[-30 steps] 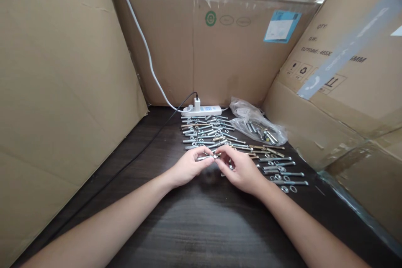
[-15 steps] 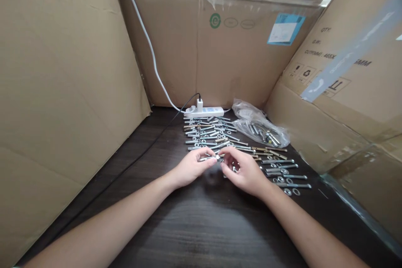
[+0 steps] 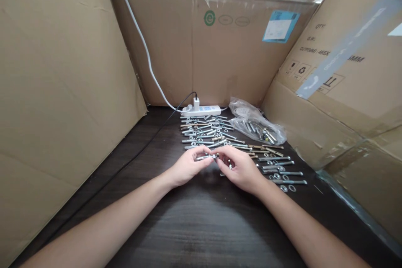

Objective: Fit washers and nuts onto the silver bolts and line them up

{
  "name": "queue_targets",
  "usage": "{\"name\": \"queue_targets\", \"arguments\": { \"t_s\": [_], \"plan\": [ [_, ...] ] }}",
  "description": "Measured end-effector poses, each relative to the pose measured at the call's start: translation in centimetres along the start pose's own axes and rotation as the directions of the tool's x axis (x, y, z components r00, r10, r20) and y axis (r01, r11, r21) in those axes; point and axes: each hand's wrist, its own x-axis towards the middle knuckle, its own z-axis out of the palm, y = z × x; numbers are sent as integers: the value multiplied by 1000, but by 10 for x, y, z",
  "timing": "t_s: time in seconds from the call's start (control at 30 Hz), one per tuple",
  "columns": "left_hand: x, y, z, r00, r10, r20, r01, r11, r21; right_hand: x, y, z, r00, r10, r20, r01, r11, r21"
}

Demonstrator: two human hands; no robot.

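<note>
My left hand (image 3: 188,166) is closed around a silver bolt (image 3: 204,157) held level just above the dark table (image 3: 194,226). My right hand (image 3: 240,167) pinches a small part, too small to name, at the bolt's right end. Fingers of both hands meet at the bolt's tip. Several more bolts and washers (image 3: 207,132) lie in rows right behind the hands, and more bolts (image 3: 282,167) lie to the right of my right hand.
A clear plastic bag (image 3: 256,123) with metal parts lies at the back right. A white power strip (image 3: 201,111) with a plug and cables sits against the rear cardboard box (image 3: 220,42). Cardboard boxes (image 3: 63,92) wall in the table on left and right.
Both hands stay joined at the bolt; my right fingers shift slightly at its end. The view sways a little.
</note>
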Motion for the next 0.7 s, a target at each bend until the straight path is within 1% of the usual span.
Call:
{"name": "queue_targets", "arguments": {
  "t_s": [0.27,0.53,0.7],
  "plan": [
    [-1,1,0,1000,-3,-18,3,1000,12,-1,-3,-1,997,62,49,-62,998,2],
    [-1,2,1,1000,-6,-12,6,1000,10,-1,3,1,1000,-5,-11,5,1000,-5],
    [-2,3,0,999,-17,-44,18,1000,21,0,3,0,999,49,11,-49,999,-18]
  ]
}}
